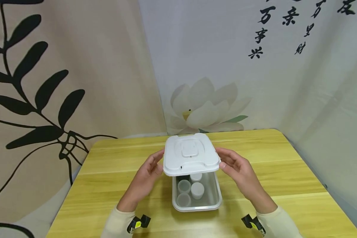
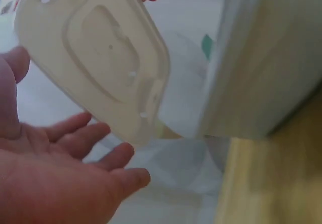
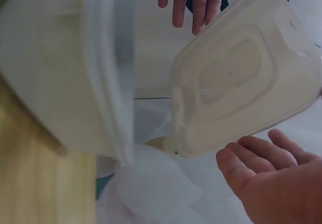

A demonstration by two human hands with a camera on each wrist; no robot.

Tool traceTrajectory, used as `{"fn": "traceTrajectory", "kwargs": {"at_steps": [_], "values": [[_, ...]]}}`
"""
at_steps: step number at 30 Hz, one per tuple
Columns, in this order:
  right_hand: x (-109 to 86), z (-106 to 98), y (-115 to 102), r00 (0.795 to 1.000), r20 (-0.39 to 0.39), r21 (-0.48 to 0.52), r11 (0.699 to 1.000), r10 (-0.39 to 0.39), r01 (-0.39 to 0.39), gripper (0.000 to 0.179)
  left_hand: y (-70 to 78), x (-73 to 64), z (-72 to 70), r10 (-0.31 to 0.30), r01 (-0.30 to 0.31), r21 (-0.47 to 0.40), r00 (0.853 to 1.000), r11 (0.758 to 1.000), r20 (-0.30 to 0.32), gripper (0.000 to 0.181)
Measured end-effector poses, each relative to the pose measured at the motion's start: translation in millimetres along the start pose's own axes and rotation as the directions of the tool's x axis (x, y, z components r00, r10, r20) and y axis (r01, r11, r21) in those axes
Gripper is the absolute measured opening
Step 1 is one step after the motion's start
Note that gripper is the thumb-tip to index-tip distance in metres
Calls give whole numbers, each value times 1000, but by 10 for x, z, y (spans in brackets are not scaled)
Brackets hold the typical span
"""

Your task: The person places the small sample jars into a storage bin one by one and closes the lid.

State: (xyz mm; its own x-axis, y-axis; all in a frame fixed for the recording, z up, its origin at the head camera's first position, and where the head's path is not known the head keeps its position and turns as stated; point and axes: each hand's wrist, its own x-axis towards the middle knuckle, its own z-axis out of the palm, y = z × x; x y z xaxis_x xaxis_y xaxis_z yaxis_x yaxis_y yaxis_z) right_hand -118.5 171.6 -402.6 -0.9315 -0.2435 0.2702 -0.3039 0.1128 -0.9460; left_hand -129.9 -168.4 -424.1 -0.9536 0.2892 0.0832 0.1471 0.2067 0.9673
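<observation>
A white plastic lid is held in the air, tilted, above the far part of a white rectangular container. At the lid's left edge is my left hand, its thumb and fingertips at the rim and the other fingers spread. My right hand holds the opposite edge, thumb at the near corner. The wrist views show the lid's underside, with a raised ring moulding. Inside the container stand several small round white-topped jars; the lid covers its far end.
The container stands on a yellow wood-grain table. Behind it hangs a pale curtain with a printed flower, dark leaves and written characters. Small black clips sit on both sleeve cuffs.
</observation>
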Motion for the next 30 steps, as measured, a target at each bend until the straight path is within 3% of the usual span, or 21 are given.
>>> {"fn": "traceTrajectory", "kwargs": {"at_steps": [8, 13, 24, 30], "values": [[-259, 45, 291, 996, 75, 117, 992, 41, -50, 63, -297, -142, 70, 39, -39, -5, 988, 999, 152, 65], [-426, 111, 431, 991, 74, 167, 979, 108, -119, 64, -392, -250, 109, -14, 20, -26, 977, 999, 211, 71], [-606, 254, 536, 974, -5, 158, 962, 227, -223, 58, -593, -366, 157, -80, 72, 42, 967, 997, 244, 82], [-635, 318, 537, 958, -76, 119, 956, 277, -267, 57, -621, -375, 189, -118, 102, 76, 959, 992, 256, 85]]}}
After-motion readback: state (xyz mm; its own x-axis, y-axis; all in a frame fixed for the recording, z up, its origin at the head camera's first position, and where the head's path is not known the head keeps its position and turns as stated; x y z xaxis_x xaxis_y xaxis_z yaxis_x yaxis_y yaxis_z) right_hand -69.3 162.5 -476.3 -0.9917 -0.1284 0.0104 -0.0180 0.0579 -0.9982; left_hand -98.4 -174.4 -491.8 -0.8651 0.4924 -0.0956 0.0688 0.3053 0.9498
